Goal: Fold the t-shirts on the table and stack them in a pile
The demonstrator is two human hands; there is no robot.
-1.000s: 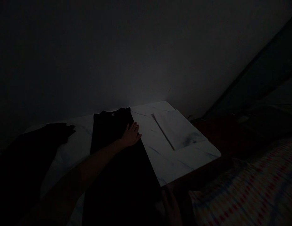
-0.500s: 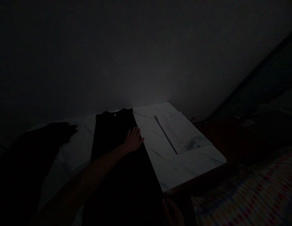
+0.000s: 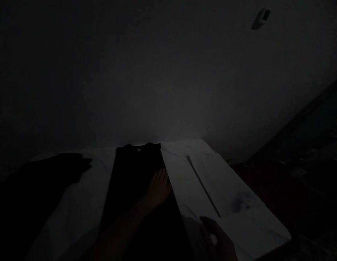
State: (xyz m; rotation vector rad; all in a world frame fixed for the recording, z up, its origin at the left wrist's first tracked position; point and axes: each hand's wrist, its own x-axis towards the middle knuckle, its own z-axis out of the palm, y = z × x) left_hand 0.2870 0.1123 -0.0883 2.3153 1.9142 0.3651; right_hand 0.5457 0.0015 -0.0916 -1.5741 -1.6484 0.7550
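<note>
A black shirt, folded into a long narrow strip, lies on the white marbled table with its neckline and small pale label at the far end. Flat on its right part rests my left hand, open, fingers pointing away and thumb at the fabric's right edge. My right hand is at the lower right, over the table just right of the shirt. Its fingers are loosely bent, with a pale gap showing between them; I make out no object in it. The picture is very dark, and the shirt's near end is lost in shadow.
Another dark garment lies on the left of the table. A pale flat sheet with a dark left edge and a smudged mark is on the right. Behind stands a grey wall with a small fixture high up.
My right hand has come up from the near edge to over the table beside the shirt. My left hand stays flat on the shirt. The view has tilted upward.
</note>
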